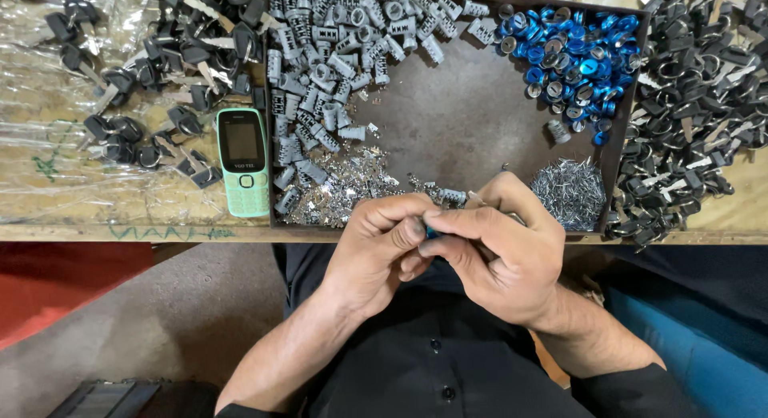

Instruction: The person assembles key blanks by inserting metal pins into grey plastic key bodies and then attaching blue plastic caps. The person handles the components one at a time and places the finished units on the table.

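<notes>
1. A tray (472, 122) sits on the workbench (48, 202).
2. In the tray: cylinders (328, 74) left, rings (572, 54) far right, pins (570, 190) near right.
3. A phone (243, 162) lies just left of the tray.
4. Keys (696, 106) lie right of the tray.

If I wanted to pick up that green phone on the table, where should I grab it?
Probably by its two long edges, about halfway along, coming straight down from above. The green phone lies flat, screen up, and it is narrow, so fingers fit across it. Its left edge has bare table beside it; the tray wall crowds the right edge.
</notes>
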Tool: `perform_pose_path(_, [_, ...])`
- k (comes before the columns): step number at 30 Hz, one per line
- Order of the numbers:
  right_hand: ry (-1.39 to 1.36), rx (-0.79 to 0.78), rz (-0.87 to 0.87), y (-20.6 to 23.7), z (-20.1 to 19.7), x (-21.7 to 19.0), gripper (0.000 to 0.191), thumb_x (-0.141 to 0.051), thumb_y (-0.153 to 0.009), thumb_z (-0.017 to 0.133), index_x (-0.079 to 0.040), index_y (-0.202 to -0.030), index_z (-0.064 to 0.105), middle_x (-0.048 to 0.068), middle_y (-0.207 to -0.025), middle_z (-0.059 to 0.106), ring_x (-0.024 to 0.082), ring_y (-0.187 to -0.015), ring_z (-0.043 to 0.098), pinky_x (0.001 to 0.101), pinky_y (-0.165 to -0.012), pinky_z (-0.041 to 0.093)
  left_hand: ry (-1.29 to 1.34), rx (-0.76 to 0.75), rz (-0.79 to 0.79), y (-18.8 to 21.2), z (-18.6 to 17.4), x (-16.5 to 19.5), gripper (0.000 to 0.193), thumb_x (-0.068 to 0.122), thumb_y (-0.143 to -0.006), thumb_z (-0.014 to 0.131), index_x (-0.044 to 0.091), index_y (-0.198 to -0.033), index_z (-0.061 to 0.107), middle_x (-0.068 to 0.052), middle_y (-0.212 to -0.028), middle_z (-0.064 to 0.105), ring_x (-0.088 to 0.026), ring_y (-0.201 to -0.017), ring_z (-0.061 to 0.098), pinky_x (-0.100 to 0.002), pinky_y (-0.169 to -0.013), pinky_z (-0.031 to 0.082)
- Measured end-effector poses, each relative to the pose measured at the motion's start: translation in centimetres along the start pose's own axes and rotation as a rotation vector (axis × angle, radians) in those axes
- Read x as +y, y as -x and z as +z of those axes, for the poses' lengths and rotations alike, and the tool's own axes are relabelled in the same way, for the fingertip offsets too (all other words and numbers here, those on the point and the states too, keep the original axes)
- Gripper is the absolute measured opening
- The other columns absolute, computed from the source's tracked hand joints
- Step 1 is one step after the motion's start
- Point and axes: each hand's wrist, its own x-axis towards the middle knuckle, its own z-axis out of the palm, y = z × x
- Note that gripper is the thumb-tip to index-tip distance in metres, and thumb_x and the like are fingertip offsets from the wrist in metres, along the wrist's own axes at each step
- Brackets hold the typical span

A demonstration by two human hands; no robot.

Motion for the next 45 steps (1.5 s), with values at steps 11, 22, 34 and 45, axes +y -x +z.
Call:
perform_pose_path(11, [-0.012,0.002,-0.01,0.5,0.2,0.3,0.036,-0.022,-0.081,0.091,-0.006,-0.106,0.071,0.004,-0.089,0.057,0.008,-0.067,0.05,0.023,-0.056,0.041,-0.015,-0.014,-0.047,0.2,-0.3,0.1,0.028,0.022,-0.098,0.074,0.0,-0.116,0.072,-0.001,-0.084,0.063,-0.005,-0.061,0.044,-0.021,-0.053,0.036])
perform_pose_path(22, [0.058,0.053,-0.009,1.0,0.7,0.5,0.045,-0.03,-0.072,0.096,-0.006,-0.098,0.067,0.005,-0.089,0.054,0.014,-0.072,0.052,0.0251,-0.062,0.044,0.085,0.023,-0.064,0.2,0.4,-0.9,0.029,0.025,-0.096,0.075,0.001,-0.113,0.072,0.0,-0.082,0.062,-0.004,-0.06,0.044,-0.022,-0.052,0.034])
perform_pose_path(34, [-0.091,0.089,0.027,0.3,0.4,0.8,0.053,-0.032,-0.057,0.101,-0.009,-0.087,0.064,0.003,-0.081,0.053,0.007,-0.066,0.049,0.0208,-0.057,0.04,0.015,-0.042,-0.037,-0.2,0.5,-0.9,0.029,0.022,-0.096,0.078,-0.002,-0.11,0.072,-0.005,-0.098,0.07,-0.009,-0.082,0.062,-0.023,-0.067,0.046])
perform_pose_path(45, [-0.762,-0.044,0.37,1.4,0.5,-0.4,0.037,-0.011,-0.101,0.062,0.0,-0.134,0.052,0.001,-0.088,0.051,0.006,-0.069,0.044,0.0216,-0.06,0.038,-0.004,0.015,0.097,0.1,1.1,1.6,0.023,0.011,-0.091,0.079,-0.003,-0.107,0.072,-0.009,-0.094,0.068,-0.012,-0.069,0.063,-0.026,-0.057,0.049])
